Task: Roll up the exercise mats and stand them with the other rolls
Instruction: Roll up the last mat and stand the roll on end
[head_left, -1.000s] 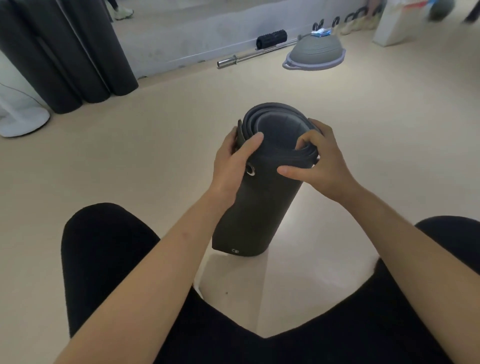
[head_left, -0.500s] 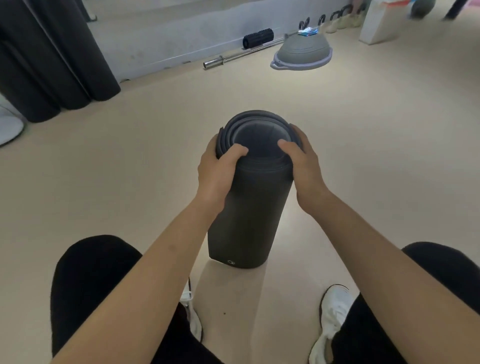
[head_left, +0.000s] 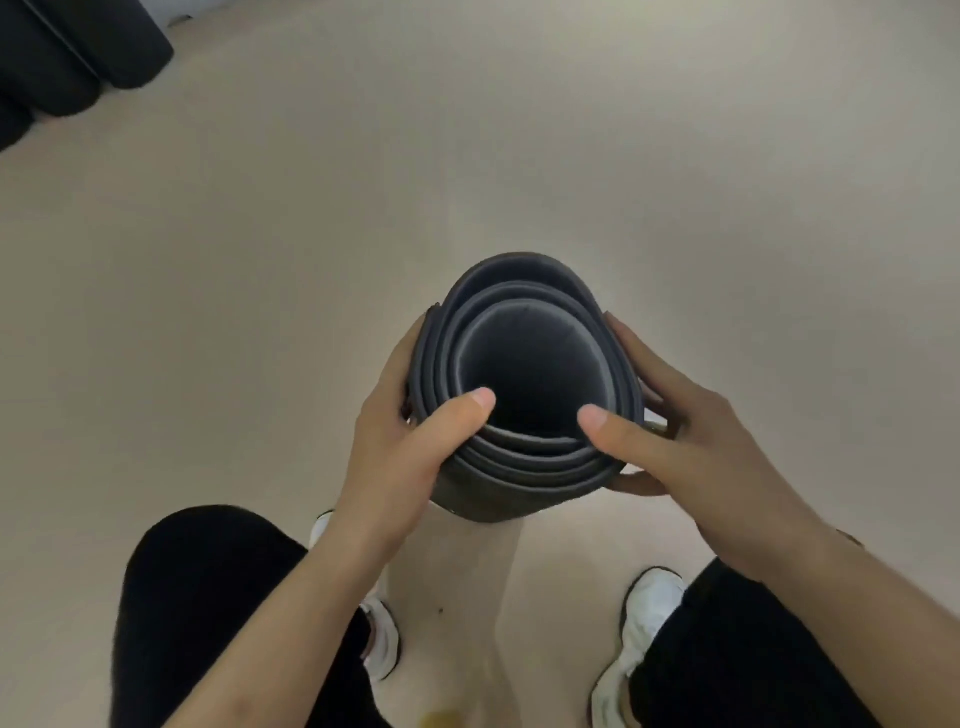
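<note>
Shoes: the white left shoe (head_left: 382, 639) and right shoe (head_left: 641, 623) stand on the floor (head_left: 519, 130), one on either side of the roll's base.
Left hand: the left hand (head_left: 410, 436) has its grip closed round the left side of the roll's upper end. The thumb is hooked over the near rim and the fingers wrap behind.
Right hand: the right hand (head_left: 691, 447) has its grip closed round the right side, with the thumb laid over the near rim layers.
Rolled mat: the rolled mat (head_left: 524, 467) is upright between the feet and seen end-on from above. The coil is loose, with gaps between the layers. Whether the base rests on the floor cannot be told.
Other rolls: the other rolls (head_left: 78, 52) stand at the far left corner of the floor, well apart from the mat.
Step in hand: rolling is judged complete. The roll is held ready for transfer.
Next move: it calls for firm pressure from both hands so the coil does not spring open, then a carry to the far left corner. There the mat is set upright beside the standing rolls.
Change: half a second ago the roll's side showed at an angle. Now the view is almost straight down the core, and the far edge of the floor is out of view. Both thumbs remain on the rim.
</note>
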